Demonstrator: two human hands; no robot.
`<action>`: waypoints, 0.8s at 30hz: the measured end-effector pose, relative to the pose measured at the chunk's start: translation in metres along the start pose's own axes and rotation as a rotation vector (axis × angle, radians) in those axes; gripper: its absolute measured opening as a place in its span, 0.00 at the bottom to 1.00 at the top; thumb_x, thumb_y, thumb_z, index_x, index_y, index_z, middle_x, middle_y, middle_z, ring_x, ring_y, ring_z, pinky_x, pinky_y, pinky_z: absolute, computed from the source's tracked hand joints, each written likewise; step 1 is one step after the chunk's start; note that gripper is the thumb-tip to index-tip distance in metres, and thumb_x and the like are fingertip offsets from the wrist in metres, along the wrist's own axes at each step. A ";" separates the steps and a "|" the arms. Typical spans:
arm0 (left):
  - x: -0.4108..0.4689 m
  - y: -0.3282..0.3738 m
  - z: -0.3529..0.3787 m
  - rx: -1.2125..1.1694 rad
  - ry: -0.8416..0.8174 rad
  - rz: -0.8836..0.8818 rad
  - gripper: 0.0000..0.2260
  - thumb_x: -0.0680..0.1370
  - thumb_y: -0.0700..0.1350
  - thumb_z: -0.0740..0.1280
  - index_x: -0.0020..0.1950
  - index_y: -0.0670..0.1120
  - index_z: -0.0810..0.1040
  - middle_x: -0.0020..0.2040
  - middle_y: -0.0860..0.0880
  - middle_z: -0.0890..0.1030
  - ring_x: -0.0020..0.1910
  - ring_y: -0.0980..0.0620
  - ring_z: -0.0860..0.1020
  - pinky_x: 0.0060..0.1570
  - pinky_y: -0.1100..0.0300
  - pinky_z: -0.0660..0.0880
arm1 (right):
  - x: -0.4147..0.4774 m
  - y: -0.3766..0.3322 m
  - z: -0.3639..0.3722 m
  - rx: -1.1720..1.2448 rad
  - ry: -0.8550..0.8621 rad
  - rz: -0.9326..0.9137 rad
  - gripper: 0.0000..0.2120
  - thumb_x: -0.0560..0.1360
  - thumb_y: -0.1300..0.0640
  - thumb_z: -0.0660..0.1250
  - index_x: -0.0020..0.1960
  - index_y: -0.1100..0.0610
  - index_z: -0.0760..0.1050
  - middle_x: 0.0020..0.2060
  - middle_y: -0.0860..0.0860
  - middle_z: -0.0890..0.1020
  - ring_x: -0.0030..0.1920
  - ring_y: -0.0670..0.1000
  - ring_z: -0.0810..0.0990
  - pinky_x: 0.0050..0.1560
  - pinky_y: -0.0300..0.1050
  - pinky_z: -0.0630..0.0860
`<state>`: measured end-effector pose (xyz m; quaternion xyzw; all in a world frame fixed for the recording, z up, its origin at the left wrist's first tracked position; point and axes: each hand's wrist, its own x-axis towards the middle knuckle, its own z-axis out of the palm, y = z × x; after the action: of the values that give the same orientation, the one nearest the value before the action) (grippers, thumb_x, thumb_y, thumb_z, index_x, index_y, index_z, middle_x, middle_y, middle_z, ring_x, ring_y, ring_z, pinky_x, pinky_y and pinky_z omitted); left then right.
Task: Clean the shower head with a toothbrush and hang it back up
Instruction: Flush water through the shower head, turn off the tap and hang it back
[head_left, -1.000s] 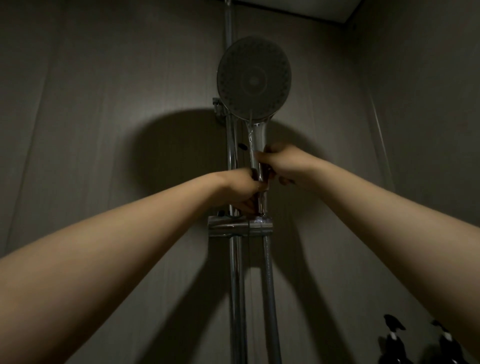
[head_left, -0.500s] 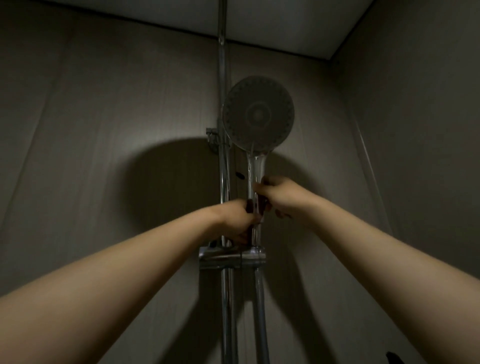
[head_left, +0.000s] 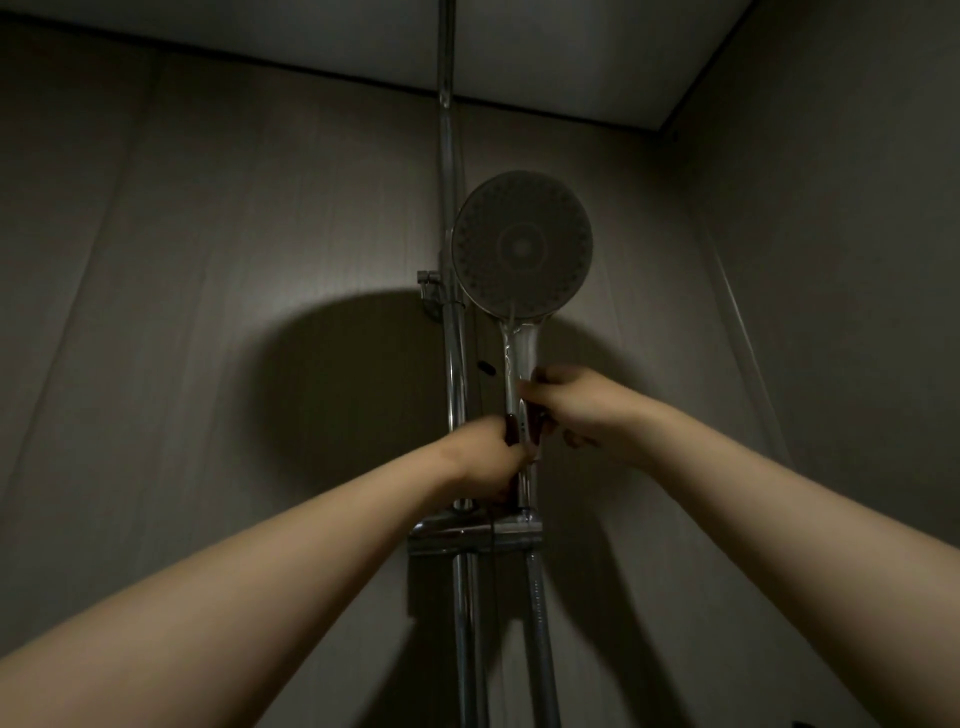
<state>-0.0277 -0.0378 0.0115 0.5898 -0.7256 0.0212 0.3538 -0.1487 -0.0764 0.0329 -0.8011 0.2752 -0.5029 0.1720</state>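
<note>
Far left, a broad round shadow (head_left: 353, 389) is thrown on the panelled wall (head_left: 156, 312), so the light is coming from behind the person. Next along, the chrome riser rail (head_left: 457, 364) is seen running up to the ceiling. The left hand (head_left: 483, 460) is raised against it, and its fingers (head_left: 511, 434) are curled round the lower part of the chrome handle (head_left: 519, 358), dark nails facing the camera. That low grip is judged to steady the base where it meets the slider bracket (head_left: 475, 532).

Centre stage, the shower head (head_left: 522, 244) is held upright just right of the rail, spray face turned outward and down, with its handle foot at or in the bracket. Whether it is fully seated cannot be told.

To the right, the right hand (head_left: 576, 410) is wrapped on the handle just above the left. Its fingers are closed on the chrome, though blur hides how each one lies. A two-handed hold is judged sensible for a head mounted this high.

Below, the hose (head_left: 540, 623) is seen hanging straight from the bracket. No toothbrush is in view, so which end of the task this is cannot be judged.
</note>
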 end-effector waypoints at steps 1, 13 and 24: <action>-0.001 0.000 0.000 -0.002 -0.001 -0.001 0.11 0.82 0.46 0.57 0.39 0.49 0.69 0.36 0.48 0.71 0.45 0.46 0.72 0.52 0.51 0.71 | 0.001 0.001 0.001 0.007 -0.003 -0.008 0.07 0.81 0.51 0.58 0.53 0.55 0.69 0.34 0.50 0.74 0.29 0.45 0.69 0.20 0.32 0.63; -0.010 -0.001 0.008 0.069 0.069 0.061 0.11 0.76 0.42 0.67 0.58 0.44 0.76 0.50 0.44 0.80 0.52 0.45 0.78 0.50 0.54 0.75 | -0.012 0.025 0.019 0.065 -0.072 -0.004 0.10 0.80 0.53 0.60 0.42 0.55 0.72 0.30 0.50 0.73 0.27 0.45 0.69 0.21 0.34 0.63; -0.021 -0.003 0.020 0.189 0.150 0.135 0.19 0.75 0.43 0.69 0.65 0.46 0.71 0.60 0.45 0.77 0.61 0.48 0.75 0.57 0.60 0.72 | -0.016 0.032 0.025 0.182 -0.014 0.021 0.08 0.80 0.54 0.60 0.47 0.58 0.72 0.30 0.50 0.73 0.28 0.45 0.70 0.19 0.30 0.63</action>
<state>-0.0334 -0.0300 -0.0158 0.5671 -0.7298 0.1572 0.3479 -0.1400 -0.0914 -0.0070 -0.7829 0.2354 -0.5183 0.2511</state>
